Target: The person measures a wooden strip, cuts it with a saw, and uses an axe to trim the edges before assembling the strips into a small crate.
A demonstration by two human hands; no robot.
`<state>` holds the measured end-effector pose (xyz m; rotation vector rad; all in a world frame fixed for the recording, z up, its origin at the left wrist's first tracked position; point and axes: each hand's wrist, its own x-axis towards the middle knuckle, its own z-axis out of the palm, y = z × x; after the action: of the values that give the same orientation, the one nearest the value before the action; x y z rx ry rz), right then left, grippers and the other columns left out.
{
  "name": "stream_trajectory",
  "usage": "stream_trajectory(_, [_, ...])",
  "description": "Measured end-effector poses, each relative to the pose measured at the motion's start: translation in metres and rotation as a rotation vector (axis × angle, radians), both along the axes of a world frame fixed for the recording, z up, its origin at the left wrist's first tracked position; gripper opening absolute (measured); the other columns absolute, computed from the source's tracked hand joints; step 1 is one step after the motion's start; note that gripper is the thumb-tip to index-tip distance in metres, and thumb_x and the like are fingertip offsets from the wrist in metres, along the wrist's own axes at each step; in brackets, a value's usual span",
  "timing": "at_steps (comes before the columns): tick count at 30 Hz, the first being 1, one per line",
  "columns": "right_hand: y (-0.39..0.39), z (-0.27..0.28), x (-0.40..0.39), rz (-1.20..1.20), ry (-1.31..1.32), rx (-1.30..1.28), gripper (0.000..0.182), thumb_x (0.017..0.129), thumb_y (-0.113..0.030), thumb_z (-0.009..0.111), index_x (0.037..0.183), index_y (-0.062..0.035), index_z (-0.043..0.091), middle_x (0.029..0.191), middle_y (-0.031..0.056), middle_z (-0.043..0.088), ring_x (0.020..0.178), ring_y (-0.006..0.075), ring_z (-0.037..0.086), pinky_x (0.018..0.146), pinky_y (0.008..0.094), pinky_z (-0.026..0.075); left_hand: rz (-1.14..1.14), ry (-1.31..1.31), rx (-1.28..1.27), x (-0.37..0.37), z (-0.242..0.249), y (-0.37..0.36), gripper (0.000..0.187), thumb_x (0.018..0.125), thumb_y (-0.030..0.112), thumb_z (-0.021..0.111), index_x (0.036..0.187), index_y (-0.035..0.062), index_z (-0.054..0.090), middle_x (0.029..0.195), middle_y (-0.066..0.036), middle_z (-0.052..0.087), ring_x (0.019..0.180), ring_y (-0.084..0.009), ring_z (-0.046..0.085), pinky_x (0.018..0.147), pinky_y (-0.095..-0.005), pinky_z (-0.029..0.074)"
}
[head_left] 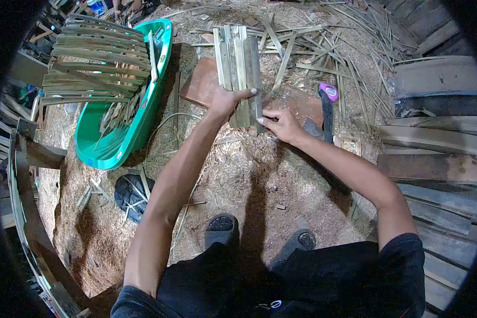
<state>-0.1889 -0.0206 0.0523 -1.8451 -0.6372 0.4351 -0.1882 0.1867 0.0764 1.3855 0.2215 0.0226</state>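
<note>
A bundle of flat wooden slats (238, 58) stands side by side in front of me, over a reddish-brown board (200, 79). My left hand (230, 99) is wrapped round the bundle's middle, its thumb lying across the front of the slats. Lower on the right side, my right hand (282, 124) pinches the edge of the bundle near its bottom end. A dark-handled tool (327, 119) lies just right of my right hand, with a purple tape measure (329, 91) at its upper end.
A green tub (134, 139) holding many curved slats (100, 53) is at the upper left. Loose strips (286, 58) litter the ground beyond the board. A black rounded object (131, 197) lies lower left. Stacked planks (434, 138) line the right. Part of another person (134, 7) shows at the top.
</note>
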Motion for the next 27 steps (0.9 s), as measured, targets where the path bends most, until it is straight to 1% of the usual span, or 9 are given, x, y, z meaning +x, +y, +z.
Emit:
stream_trajectory(2, [0.0,-0.021,0.005,-0.011,-0.059,0.022,0.029,0.09,-0.014,0.069,0.114,0.0027,0.068,0.103,0.0153,0.073,0.094,0.017,0.067,0.084,0.0321,0.051,-0.017,-0.047,-0.04,0.002,-0.005,0.001,0.041,0.075,0.002,0.081,0.111,-0.0065,0.063,0.102,-0.015,0.07,0.086,-0.0226,0.069,0.077,-0.0362,0.058])
stream_trajectory(5, [0.0,-0.004,0.001,-0.008,0.035,-0.05,0.03,0.089,-0.015,0.069,0.113,0.0031,0.068,0.102,0.0176,0.072,0.094,0.0213,0.068,0.085,0.0339,0.051,-0.026,-0.024,-0.025,0.0,-0.002,0.001,0.042,0.075,0.002,0.08,0.112,-0.0068,0.062,0.102,-0.014,0.07,0.087,-0.0218,0.069,0.077,-0.0357,0.058])
stream_trajectory(8, [0.0,-0.011,0.002,0.009,0.034,-0.039,0.028,0.091,-0.014,0.068,0.113,0.0034,0.068,0.103,0.0163,0.073,0.094,0.02,0.068,0.086,0.0339,0.051,-0.008,-0.037,-0.001,-0.001,0.001,-0.001,0.041,0.074,0.004,0.081,0.11,-0.0073,0.064,0.101,-0.014,0.07,0.085,-0.0213,0.069,0.077,-0.0347,0.058])
stream_trajectory(11, [0.002,0.003,-0.004,0.004,0.209,-0.029,0.028,0.092,-0.012,0.066,0.116,0.0045,0.066,0.105,0.0145,0.072,0.093,0.0164,0.066,0.083,0.0314,0.052,0.018,0.015,0.018,0.001,-0.009,0.002,0.041,0.074,0.006,0.083,0.108,-0.0078,0.066,0.099,-0.014,0.071,0.083,-0.0209,0.069,0.075,-0.0342,0.058])
stream_trajectory(14, [0.0,-0.006,-0.002,0.031,0.182,0.021,0.031,0.093,-0.01,0.065,0.12,0.0054,0.064,0.107,0.0116,0.07,0.092,0.0122,0.064,0.078,0.0275,0.054,0.02,0.003,0.03,0.002,-0.012,0.003,0.041,0.073,0.009,0.085,0.105,-0.0081,0.067,0.098,-0.014,0.072,0.081,-0.0206,0.07,0.074,-0.0341,0.058])
stream_trajectory(17, [-0.001,-0.025,0.002,0.027,0.138,0.033,0.034,0.093,-0.007,0.064,0.124,0.0057,0.061,0.11,0.0089,0.068,0.092,0.0108,0.064,0.075,0.0252,0.056,-0.029,0.127,0.097,-0.001,-0.002,0.004,0.044,0.078,0.004,0.078,0.117,-0.0057,0.061,0.107,-0.014,0.069,0.094,-0.0221,0.068,0.083,-0.0353,0.056])
stream_trajectory(20, [0.001,-0.001,-0.008,-0.01,0.142,0.035,0.034,0.095,-0.006,0.062,0.127,0.0047,0.059,0.113,0.0072,0.066,0.091,0.012,0.065,0.076,0.026,0.058,-0.048,0.081,-0.029,0.005,-0.016,0.006,0.044,0.078,0.004,0.078,0.117,-0.0057,0.062,0.108,-0.014,0.069,0.094,-0.0223,0.068,0.084,-0.0357,0.056])
stream_trajectory(23, [0.002,0.016,-0.01,0.003,0.22,0.004,0.033,0.096,-0.004,0.06,0.129,0.0036,0.059,0.115,0.0068,0.066,0.091,0.0117,0.065,0.077,0.0262,0.058,-0.044,0.077,0.006,0.006,-0.02,0.008,0.044,0.078,0.003,0.078,0.118,-0.0057,0.061,0.108,-0.014,0.069,0.096,-0.0225,0.068,0.085,-0.0365,0.056])
stream_trajectory(27, [0.001,-0.005,-0.005,0.026,0.244,0.075,0.033,0.096,-0.005,0.06,0.128,0.0028,0.059,0.114,0.0068,0.066,0.09,0.0115,0.065,0.076,0.026,0.059,-0.023,0.042,0.001,0.002,-0.011,0.004,0.044,0.076,0.004,0.08,0.116,-0.0055,0.062,0.105,-0.014,0.07,0.092,-0.022,0.068,0.082,-0.036,0.057])
